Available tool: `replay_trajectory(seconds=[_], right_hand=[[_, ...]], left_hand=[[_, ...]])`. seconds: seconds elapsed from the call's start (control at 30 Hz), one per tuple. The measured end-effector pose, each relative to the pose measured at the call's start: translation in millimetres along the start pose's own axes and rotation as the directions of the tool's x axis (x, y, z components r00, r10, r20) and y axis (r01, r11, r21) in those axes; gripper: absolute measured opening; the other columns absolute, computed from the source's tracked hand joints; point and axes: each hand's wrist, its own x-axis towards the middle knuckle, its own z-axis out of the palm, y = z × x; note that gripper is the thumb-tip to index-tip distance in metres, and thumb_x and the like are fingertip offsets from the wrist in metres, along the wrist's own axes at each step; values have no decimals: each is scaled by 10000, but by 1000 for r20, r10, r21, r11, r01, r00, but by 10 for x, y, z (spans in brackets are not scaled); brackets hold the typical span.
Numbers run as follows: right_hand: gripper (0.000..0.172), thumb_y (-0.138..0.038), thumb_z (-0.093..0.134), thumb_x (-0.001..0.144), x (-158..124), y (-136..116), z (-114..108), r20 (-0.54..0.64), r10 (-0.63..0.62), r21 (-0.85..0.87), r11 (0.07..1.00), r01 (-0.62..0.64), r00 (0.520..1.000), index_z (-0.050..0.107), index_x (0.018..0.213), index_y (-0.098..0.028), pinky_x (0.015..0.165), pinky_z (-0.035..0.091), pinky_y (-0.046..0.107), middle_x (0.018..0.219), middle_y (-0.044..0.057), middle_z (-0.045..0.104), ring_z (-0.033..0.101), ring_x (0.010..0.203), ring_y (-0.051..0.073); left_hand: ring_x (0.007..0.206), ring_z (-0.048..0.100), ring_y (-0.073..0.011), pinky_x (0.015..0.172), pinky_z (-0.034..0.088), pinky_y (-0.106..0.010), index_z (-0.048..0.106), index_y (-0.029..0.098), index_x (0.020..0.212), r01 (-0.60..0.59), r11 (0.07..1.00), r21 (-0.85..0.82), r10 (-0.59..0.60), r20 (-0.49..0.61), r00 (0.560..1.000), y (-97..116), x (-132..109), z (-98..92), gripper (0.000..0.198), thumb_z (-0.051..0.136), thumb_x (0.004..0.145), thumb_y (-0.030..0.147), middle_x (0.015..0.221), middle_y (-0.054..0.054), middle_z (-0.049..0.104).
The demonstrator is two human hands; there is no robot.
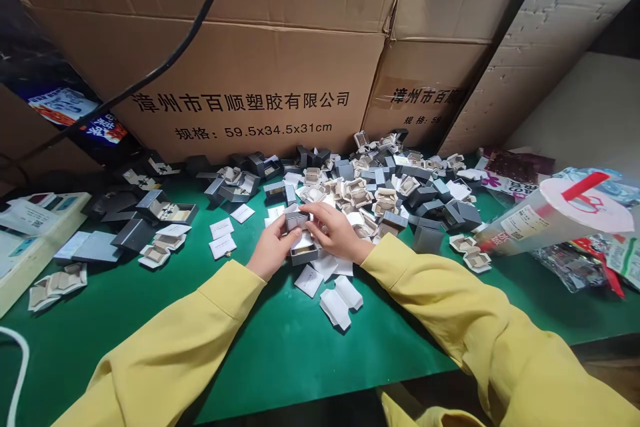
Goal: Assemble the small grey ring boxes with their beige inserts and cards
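A small grey jewellery box [305, 255] stands between my hands at the middle of the green table, its lid raised and something pale inside. My left hand [274, 244] grips the box's left side, the thumb reaching over its front. Fingers of my right hand [337, 230] bend over the box from the right, touching the lid and the inside; their tips are partly hidden. White cards [309, 281] lie just below the box. Nearer to me is an unfolded white insert [341, 302]. A heap of cream inserts [356, 192] and grey boxes rises behind my right hand.
Big cardboard cartons [240, 80] wall off the back. More open grey boxes [165, 208] and inserts lie left, beside a pale wooden tray [47, 240]. A lidded drink cup [540, 217] with a red straw tilts at right, near plastic packets [575, 267]. A black cable [175, 53] hangs upper left.
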Motion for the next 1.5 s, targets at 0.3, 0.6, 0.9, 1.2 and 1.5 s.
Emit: replay_trajectory(seconds=[0.3,0.6,0.9,1.2,1.5], right_hand=[[257,-306,455,874,-15,101,31,235,0,-371,924,90,972,546,1072,-170,745,423,345,1075,111,574,508,884,202],[165,-204,454,864,-46,164,75,198,23,-311,949,41,980,566,982,-176,698,429,286,985,85,610,549,863,176],[227,-232,426,879,-33,147,75,15,142,-167,976,-138,990,512,1086,-189,724,462,313,957,83,613,561,838,181],[215,-226,401,888,2,78,26,-128,150,-60,985,-159,980,524,1062,-201,786,467,330,984,83,592,548,907,190],[277,-177,425,852,13,13,8,-29,60,15,998,-60,998,493,1119,-205,884,441,350,1083,87,567,507,1040,190]], left_hand=[[794,580,-178,718,463,-298,589,153,990,-32,998,-53,20,-214,977,-45,54,-84,408,663,660,382,897,-48,637],[780,586,-186,692,469,-299,582,146,1006,1,1000,-22,-5,-178,984,-65,73,-99,439,667,653,393,873,-53,642],[819,609,-196,707,484,-307,581,152,1017,15,994,-108,-37,-199,979,-15,56,-82,443,661,660,401,969,-72,650],[968,591,-221,688,513,-301,553,171,1060,-21,960,-278,-65,-296,953,126,31,-21,414,631,684,327,1140,-89,603],[897,617,-242,581,543,-315,538,185,1098,98,906,-412,-117,-21,993,169,-24,-27,428,639,710,334,1248,-104,521]])
